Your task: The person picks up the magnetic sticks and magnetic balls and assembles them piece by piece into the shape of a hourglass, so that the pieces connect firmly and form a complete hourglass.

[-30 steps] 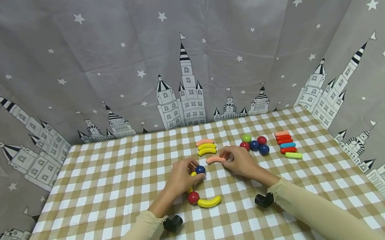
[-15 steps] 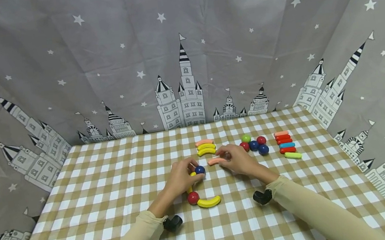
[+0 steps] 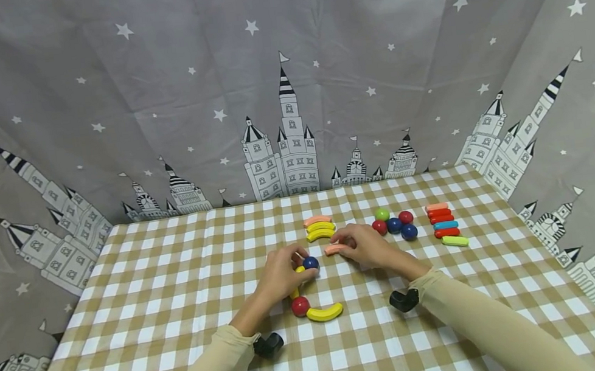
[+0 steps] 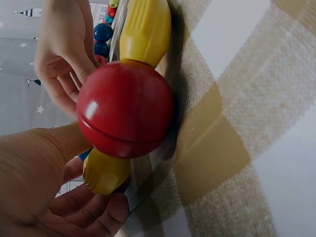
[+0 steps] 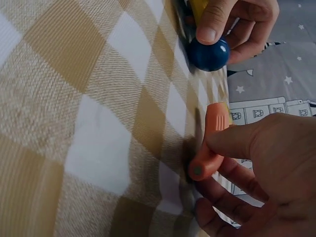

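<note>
My left hand (image 3: 281, 276) pinches a dark blue ball (image 3: 310, 263) between thumb and fingers. The ball sits at the end of a yellow curved stick (image 3: 294, 290), partly hidden by that hand. A red ball (image 3: 300, 306) joins the stick's near end, and a second yellow curved stick (image 3: 325, 312) reaches right from it. To the right, my right hand (image 3: 367, 246) pinches an orange curved stick (image 5: 215, 131) close above the cloth, apart from the blue ball. In the right wrist view, a green spot marks the orange stick's end.
Behind the hands lie an orange curved stick (image 3: 317, 220) and yellow ones (image 3: 320, 232). Farther right are grouped balls, including a green ball (image 3: 382, 215), and a column of short straight sticks (image 3: 446, 225). A checked cloth (image 3: 178, 297) covers the table; a castle-print curtain (image 3: 183, 100) hangs behind.
My right hand has shifted slightly left and away, while the orange stick's free end has drawn right, so less of it shows past the fingers. The left hand has stayed still on the blue ball.
</note>
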Motion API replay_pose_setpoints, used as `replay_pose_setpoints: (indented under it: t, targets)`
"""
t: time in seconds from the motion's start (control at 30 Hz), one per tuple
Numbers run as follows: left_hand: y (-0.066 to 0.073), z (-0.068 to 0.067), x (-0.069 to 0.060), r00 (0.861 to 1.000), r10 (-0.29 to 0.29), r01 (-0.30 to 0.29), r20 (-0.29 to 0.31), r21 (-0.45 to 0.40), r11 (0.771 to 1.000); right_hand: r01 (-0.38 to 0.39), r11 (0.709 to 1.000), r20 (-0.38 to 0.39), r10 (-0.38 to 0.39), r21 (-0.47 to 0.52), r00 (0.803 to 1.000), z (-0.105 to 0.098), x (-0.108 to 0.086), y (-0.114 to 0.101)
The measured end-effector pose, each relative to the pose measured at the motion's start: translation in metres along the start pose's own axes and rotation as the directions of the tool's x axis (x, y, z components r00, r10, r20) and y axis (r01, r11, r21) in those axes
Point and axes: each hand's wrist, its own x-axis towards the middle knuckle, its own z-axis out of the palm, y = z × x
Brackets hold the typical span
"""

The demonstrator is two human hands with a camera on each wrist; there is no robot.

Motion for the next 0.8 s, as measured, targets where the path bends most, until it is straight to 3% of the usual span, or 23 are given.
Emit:
replay_pose_setpoints:
  t: [0.23, 0.8]
  targets:
    - [0.000, 0.000, -0.001, 1.000, 0.008, -0.008, -0.020, -0.004, 1.000, -0.025, 0.999, 0.059, 0.024, 0.024, 0.998, -0.007, -0.003, -0.005]
    - [0.004, -0.004, -0.005, 0.999, 0.031, -0.031, -0.017, -0.021, 0.999, -0.039, 0.989, 0.111, 0.024, 0.140, 0.993, -0.007, -0.009, -0.012]
